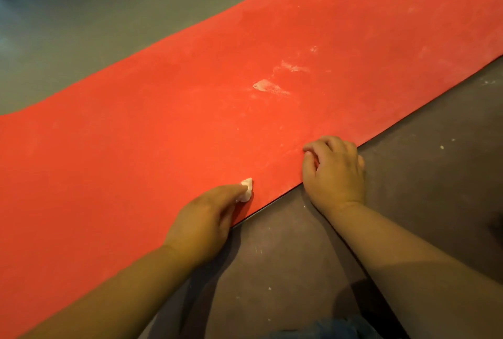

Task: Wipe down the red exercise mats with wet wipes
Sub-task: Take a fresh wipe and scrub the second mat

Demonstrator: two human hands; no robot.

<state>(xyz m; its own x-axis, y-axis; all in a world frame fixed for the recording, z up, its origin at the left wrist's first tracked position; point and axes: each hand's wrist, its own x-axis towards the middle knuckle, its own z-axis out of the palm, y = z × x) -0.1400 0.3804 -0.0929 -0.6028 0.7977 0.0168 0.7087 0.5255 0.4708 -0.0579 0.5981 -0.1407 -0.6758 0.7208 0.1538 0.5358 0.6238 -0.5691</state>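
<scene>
Red mat (190, 80) lies diagonally on grey floor (408, 148), w/ white smudges (269, 87) mid-mat. Left hand (206, 219) pinches a small wadded white wipe (246, 189) onto the mat nr its near edge. Right hand (333, 172) rests on that edge, fingers curled; can't tell if it grips.

The floor (285, 262) is dull and dark, brownish on the near side and grey-green at the upper left. A long red mat (163, 121) lies flat on it, running diagonally from lower left to upper right. Dusty white smears (268, 87) mark the mat's middle, and small white specks (441, 147) dot the floor beside its near edge.
</scene>
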